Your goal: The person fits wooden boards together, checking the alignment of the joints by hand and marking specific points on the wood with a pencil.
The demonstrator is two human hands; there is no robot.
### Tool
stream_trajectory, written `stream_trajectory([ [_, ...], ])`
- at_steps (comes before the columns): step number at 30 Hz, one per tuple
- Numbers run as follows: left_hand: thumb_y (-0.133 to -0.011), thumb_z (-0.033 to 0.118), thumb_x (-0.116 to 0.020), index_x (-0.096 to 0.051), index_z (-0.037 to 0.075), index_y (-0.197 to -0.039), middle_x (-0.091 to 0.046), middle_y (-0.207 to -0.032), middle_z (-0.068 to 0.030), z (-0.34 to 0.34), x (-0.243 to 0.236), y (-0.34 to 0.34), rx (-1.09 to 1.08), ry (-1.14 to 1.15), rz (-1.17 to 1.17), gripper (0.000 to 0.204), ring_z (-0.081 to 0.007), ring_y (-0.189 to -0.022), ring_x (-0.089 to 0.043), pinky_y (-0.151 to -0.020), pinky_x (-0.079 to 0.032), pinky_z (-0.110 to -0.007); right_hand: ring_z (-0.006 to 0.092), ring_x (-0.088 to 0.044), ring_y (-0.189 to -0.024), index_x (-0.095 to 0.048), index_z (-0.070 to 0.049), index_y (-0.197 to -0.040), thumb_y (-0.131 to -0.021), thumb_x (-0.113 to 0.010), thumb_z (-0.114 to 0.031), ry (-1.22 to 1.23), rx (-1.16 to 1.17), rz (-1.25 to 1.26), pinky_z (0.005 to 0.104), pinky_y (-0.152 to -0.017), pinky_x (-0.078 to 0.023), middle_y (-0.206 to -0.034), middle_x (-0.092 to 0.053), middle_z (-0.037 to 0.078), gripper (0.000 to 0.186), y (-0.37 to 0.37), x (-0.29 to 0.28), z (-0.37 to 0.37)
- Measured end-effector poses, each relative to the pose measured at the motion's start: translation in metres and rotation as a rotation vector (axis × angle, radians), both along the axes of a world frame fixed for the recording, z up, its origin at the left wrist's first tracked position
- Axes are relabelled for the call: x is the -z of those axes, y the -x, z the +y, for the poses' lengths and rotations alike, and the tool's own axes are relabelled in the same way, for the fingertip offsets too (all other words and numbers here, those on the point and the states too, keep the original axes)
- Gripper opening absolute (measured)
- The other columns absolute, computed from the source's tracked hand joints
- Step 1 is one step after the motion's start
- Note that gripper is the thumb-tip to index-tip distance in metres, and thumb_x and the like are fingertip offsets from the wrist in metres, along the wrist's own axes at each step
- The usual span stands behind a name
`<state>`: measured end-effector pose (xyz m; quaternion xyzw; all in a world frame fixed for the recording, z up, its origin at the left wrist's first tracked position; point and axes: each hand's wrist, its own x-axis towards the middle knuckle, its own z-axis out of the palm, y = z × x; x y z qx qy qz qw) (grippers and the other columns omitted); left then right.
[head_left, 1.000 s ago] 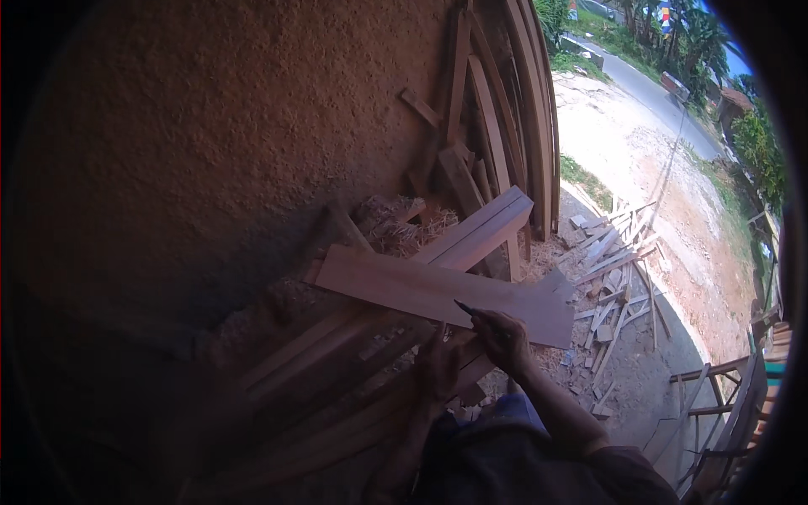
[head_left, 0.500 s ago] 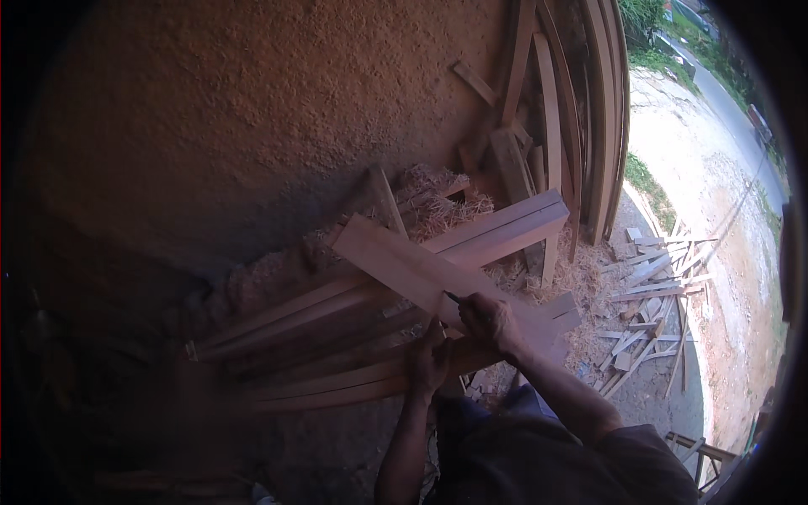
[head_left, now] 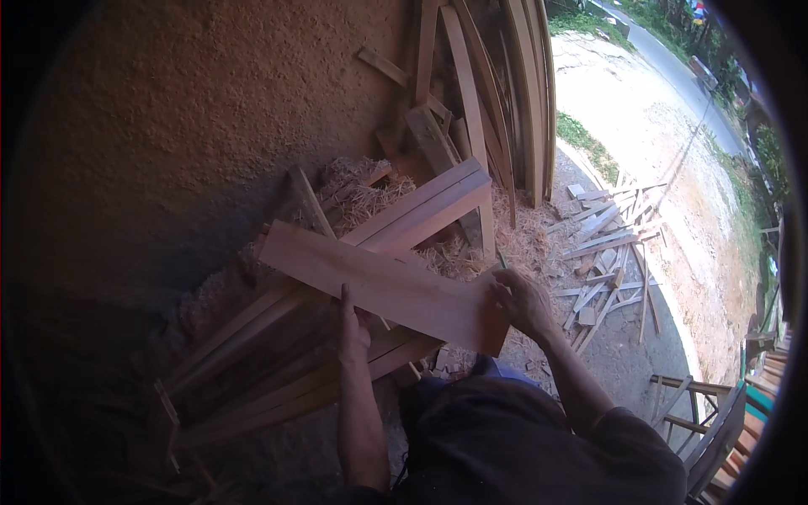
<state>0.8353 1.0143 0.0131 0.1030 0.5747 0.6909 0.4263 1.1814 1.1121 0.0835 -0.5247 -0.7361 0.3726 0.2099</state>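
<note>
I can't tell whether the left hand (head_left: 354, 330), thumb against the board (head_left: 383, 288), has its grip closed; the right hand (head_left: 525, 305) pinches a pencil (head_left: 502, 260) in its grip.

A board (head_left: 391, 290) crosses over beams (head_left: 433, 209), left of offcuts (head_left: 613, 242).

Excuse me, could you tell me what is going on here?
A person is handling a flat wooden board above stacked beams. The left hand holds its near edge, while the right hand is at its right end, with a thin, pencil-like tool at the fingers. Wood shavings lie beyond the board, and scrap strips litter the ground to the right.
</note>
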Motion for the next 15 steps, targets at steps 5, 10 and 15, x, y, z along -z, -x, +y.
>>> stream_trajectory([
  [5, -0.098, 0.046, -0.068, -0.045, 0.005, -0.15, -0.057, -0.143, -0.0101, 0.021, 0.017, -0.002, 0.0, -0.184, -0.212, 0.069, -0.0302, -0.132, -0.055, -0.11, -0.048, -0.047, 0.0358, -0.069, -0.108, -0.066, -0.006, -0.126, -0.101, -0.062, -0.033, 0.036, -0.035, 0.15, 0.0442, -0.094, -0.052, -0.115, -0.072, 0.018, 0.037, -0.007, 0.02, -0.003],
  [10, -0.097, 0.046, -0.069, -0.048, 0.008, -0.149, -0.056, -0.146, -0.0103, 0.007, -0.017, -0.033, -0.057, -0.325, -0.3, 0.068, -0.0306, -0.135, -0.053, -0.112, -0.047, -0.051, 0.0233, -0.066, -0.111, -0.066, 0.001, -0.129, -0.104, -0.057, -0.04, 0.23, -0.064, 0.466, 0.037, -0.1, -0.049, -0.119, -0.071, 0.015, 0.049, -0.016, -0.01, 0.026],
  [15, -0.095, 0.048, -0.07, -0.047, 0.01, -0.15, -0.053, -0.15, -0.011, -0.016, -0.05, -0.048, -0.134, -0.447, -0.266, 0.071, -0.0309, -0.139, -0.05, -0.114, -0.045, -0.055, 0.0174, -0.062, -0.113, -0.066, -0.005, -0.13, -0.098, -0.071, -0.039, 0.562, -0.141, 0.881, 0.0342, -0.1, -0.048, -0.12, -0.069, 0.007, 0.046, -0.021, -0.012, 0.037],
])
